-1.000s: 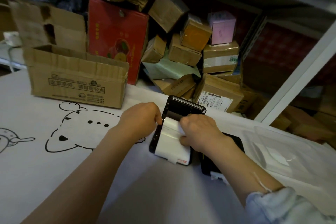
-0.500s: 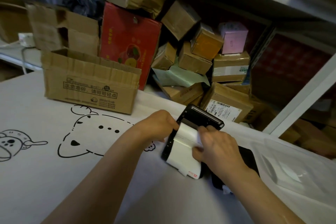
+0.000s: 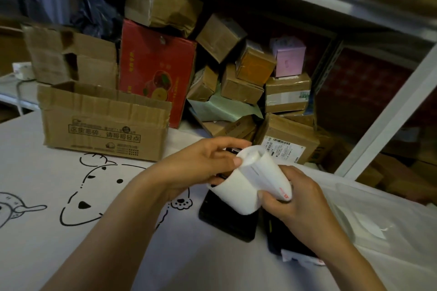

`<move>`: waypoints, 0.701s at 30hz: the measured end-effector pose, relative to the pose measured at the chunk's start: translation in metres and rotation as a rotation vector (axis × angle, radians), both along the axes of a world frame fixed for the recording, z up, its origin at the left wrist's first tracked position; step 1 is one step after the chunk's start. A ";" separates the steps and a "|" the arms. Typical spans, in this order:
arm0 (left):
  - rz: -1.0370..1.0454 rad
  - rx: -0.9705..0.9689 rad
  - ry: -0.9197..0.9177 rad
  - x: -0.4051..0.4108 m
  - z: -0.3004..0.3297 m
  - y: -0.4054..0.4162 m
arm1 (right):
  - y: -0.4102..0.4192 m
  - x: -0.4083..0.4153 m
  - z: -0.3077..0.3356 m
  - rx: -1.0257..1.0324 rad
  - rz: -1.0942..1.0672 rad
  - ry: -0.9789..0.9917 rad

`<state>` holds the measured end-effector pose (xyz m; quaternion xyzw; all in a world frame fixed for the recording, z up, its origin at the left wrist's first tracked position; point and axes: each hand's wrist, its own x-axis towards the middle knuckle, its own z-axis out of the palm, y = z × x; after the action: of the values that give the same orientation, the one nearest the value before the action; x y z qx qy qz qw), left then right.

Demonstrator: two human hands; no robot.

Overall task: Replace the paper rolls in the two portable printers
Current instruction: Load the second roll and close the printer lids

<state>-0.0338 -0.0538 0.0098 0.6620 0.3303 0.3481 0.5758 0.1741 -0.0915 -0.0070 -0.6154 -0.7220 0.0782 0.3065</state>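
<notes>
We can barely see the black printer [image 3: 227, 222]; the paper roll [image 3: 255, 179] and hands cover its top. A second printer [image 3: 281, 241] hides mostly under our right wrist. Left hand [image 3: 201, 165] curls its fingers onto the roll's far end; right hand [image 3: 295, 198] pinches the near end. The roll is raised just above the printer.

Printers [image 3: 228, 222], open carton [image 3: 104, 130] on cartoon-printed table [image 3: 71, 231]
</notes>
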 end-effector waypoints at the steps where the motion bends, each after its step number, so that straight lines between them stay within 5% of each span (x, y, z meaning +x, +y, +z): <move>1: -0.016 0.038 0.008 -0.003 0.003 -0.002 | -0.002 0.002 0.002 -0.034 0.028 0.035; 8: -0.110 0.177 0.050 -0.013 0.027 -0.020 | -0.026 0.010 0.036 -0.221 0.272 0.262; 15: -0.061 -0.226 -0.185 -0.001 0.039 -0.058 | -0.050 0.014 0.058 -0.205 0.296 0.415; 21: 0.057 -0.222 -0.117 0.005 0.065 -0.084 | -0.070 0.001 0.060 -0.079 0.230 0.517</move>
<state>-0.0285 -0.1374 0.0746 0.5630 0.3515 0.3637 0.6536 0.1755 -0.1611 0.0532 -0.5007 -0.6813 0.2946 0.4453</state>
